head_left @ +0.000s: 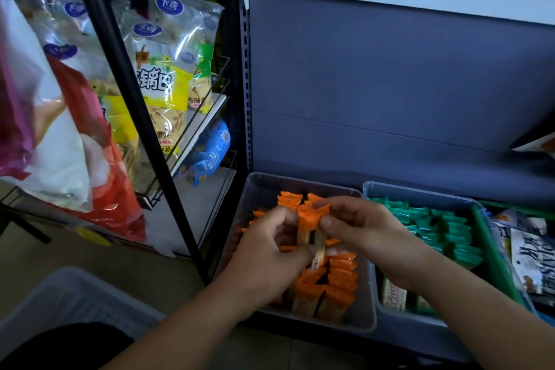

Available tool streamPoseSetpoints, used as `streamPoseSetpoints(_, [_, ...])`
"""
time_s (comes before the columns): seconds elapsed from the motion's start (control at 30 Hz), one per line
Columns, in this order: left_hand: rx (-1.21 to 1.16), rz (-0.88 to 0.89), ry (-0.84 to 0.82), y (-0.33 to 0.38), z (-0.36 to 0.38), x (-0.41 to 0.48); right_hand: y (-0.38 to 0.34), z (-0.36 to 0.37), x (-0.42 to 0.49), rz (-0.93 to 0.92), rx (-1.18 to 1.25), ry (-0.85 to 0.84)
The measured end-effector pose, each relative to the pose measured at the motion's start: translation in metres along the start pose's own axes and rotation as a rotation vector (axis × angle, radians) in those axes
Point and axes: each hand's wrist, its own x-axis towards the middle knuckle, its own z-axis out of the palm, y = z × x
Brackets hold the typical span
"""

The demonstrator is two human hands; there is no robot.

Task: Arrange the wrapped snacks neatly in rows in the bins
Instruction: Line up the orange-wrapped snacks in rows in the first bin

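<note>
- Left hand point(270, 246): fingers curled; thumb and fingers pinch the lower part of a small bunch of orange-wrapped snacks point(310, 221), which is held upright.
- Right hand point(366, 228): at 3 o'clock of the bunch, fingers curled, thumb and forefinger pinching its crimped upper ends.
- The bunch sits over the middle of the clear bin point(367, 303); contact with the packs beneath cannot be determined.
- Clear bin: on the bottom shelf, at 6 o'clock of the view. Orange packs point(336, 282) stand on end in rows at its near end, with more at its far end, at 12 o'clock of the hands.
- Second bin point(420, 189): just beside the clear bin at 3 o'clock. It holds green-wrapped snacks point(444, 228) in rows.
- Green-rimmed bin point(492, 249): further along at 3 o'clock, holding black-and-white packets point(528, 252).
- Wire rack point(186, 132): at 9 o'clock of the view, stocked with large crisp bags point(168, 69).
- Grey basket point(69, 294): on the floor at 7 o'clock.
</note>
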Motion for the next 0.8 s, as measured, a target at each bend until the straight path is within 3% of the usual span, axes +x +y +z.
streamPoseSetpoints(0.2, [0.007,0.021,0.136,-0.003,-0.006,0.008,0.001,0.0,-0.002,-0.035,-0.152,-0.015])
streamPoseSetpoints(0.43, [0.003,-0.005,0.096,-0.007,-0.009,0.007,0.001,0.002,-0.004,-0.018,-0.171,-0.054])
streamPoseSetpoints(0.63, [0.162,-0.017,-0.052,-0.024,-0.003,0.005,0.0,0.0,0.0,0.027,-0.041,0.099])
streamPoseSetpoints(0.8, [0.226,0.056,-0.052,-0.024,0.0,0.005,-0.001,-0.004,0.0,0.057,-0.01,0.126])
